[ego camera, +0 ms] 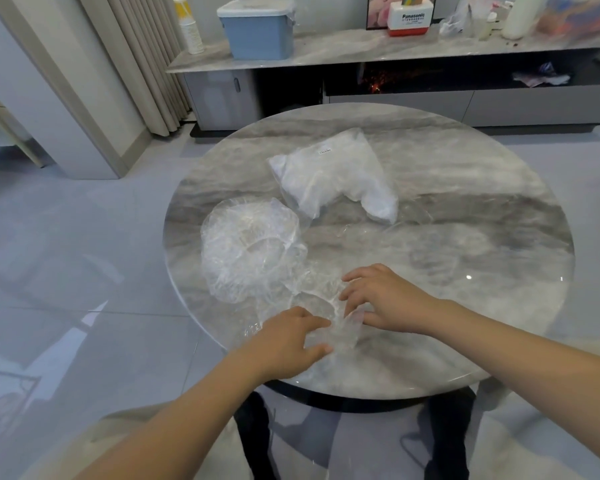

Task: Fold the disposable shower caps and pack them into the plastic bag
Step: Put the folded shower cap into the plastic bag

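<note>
I am looking down at a round marble table point(465, 188) with both of my bare arms reaching in from the near edge. A clear, crinkled shower cap point(312, 306) lies on the tabletop close to me, between my hands. My left hand point(284, 341) rests on its near left part, thumb and fingers pointing right and lightly curled into the thin film, which bunches up at my fingertips. My right hand point(385, 299) comes in from the right, palm down, its fingers point(352, 294) spread a little and bent, their tips pressing on the right side of the same cap. I cannot tell whether either hand truly pinches the film or only presses it to the table.

Just to the left, touching the cap I am handling, sits a puffy pile of shower caps point(250, 244), round and see-through, with a ring of elastic showing in the middle. Beyond the pile, near the table's centre, lies a plastic bag point(333, 174) stuffed with white material, with a small white label near its far edge.

Behind the table runs a long low marble cabinet point(361, 50). On it stand a blue lidded box point(260, 29), a stack of paper cups point(189, 26) and a red and white box point(411, 19).
</note>
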Available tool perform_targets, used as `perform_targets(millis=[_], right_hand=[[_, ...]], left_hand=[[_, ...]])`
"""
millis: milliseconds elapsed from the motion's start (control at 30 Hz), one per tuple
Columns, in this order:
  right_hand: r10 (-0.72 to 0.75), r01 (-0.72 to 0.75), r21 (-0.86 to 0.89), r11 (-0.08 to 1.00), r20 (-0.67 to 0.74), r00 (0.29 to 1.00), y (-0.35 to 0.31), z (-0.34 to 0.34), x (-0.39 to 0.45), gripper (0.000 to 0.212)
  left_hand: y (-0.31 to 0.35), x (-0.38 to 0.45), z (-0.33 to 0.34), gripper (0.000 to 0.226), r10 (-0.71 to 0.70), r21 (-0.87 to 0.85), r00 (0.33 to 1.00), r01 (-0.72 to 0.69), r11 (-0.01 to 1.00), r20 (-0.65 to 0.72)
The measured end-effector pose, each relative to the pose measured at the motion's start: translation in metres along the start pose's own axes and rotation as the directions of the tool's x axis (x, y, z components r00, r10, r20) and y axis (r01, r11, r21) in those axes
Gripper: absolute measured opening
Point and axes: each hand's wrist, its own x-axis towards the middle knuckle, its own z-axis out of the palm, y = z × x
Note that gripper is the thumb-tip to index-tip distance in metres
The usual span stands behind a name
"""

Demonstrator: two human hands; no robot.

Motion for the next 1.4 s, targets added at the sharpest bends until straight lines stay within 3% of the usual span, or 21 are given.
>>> perform_targets(millis=[167,267,367,500,633,767,867,967,1067,1233,1400], right_hand=[[0.1,-0.112,0.191,0.975,0.069,0.993,-0.001,-0.001,-0.004,0.02],[0.127,-0.166,0.267,0.949,0.156,0.98,-0.006,-0.008,-0.006,0.019],[0.182,-0.263,0.359,0.895,0.244,0.952,-0.006,-0.01,-0.006,0.015],[0.285,-0.385,0.386,0.838,0.292,0.913,0.001,-0.007,-0.004,0.019],[0.33,-0.419,0.296,0.858,0.307,0.893,0.009,-0.001,-0.002,0.022],[0.429,-0.497,0.238,0.834,0.286,0.857,0.012,0.01,0.0,0.029],[0.519,-0.562,0.197,0.803,0.233,0.823,0.011,0.02,0.001,0.018],[0.577,-0.598,0.142,0.788,0.168,0.8,0.01,0.03,0.003,0.01],[0.591,-0.598,0.089,0.796,0.097,0.801,0.01,0.036,0.003,0.009],[0.579,-0.578,-0.04,0.815,0.017,0.815,0.01,0.04,0.001,0.026],[0.499,-0.501,-0.019,0.866,-0.041,0.865,0.014,0.034,-0.001,0.05]], left_hand=[[0.017,-0.016,0.007,0.079,0.007,-0.124,0.996,0.004,0.992,0.09],[0.021,-0.017,0.014,0.087,-0.009,-0.141,0.999,0.016,0.99,0.048],[0.019,-0.008,0.017,0.073,-0.126,-0.25,0.991,0.111,0.962,-0.045],[0.009,0.007,0.01,0.017,-0.281,-0.409,0.95,0.206,0.889,-0.134],[-0.001,0.018,0.009,0.03,-0.34,-0.383,0.927,0.26,0.886,-0.159],[-0.005,0.03,0.014,0.029,-0.324,-0.288,0.909,0.247,0.925,-0.263],[-0.006,0.037,0.022,0.026,-0.264,-0.137,0.896,0.229,0.964,-0.358],[-0.01,0.048,0.031,0.023,-0.264,-0.037,0.894,0.269,0.962,-0.362],[-0.016,0.057,0.036,0.012,-0.238,0.152,0.906,0.305,0.94,-0.35],[-0.024,0.062,0.043,0.019,-0.066,0.534,0.932,0.261,0.804,-0.357],[-0.021,0.061,0.035,0.036,0.037,0.465,0.85,0.251,0.849,-0.526]])
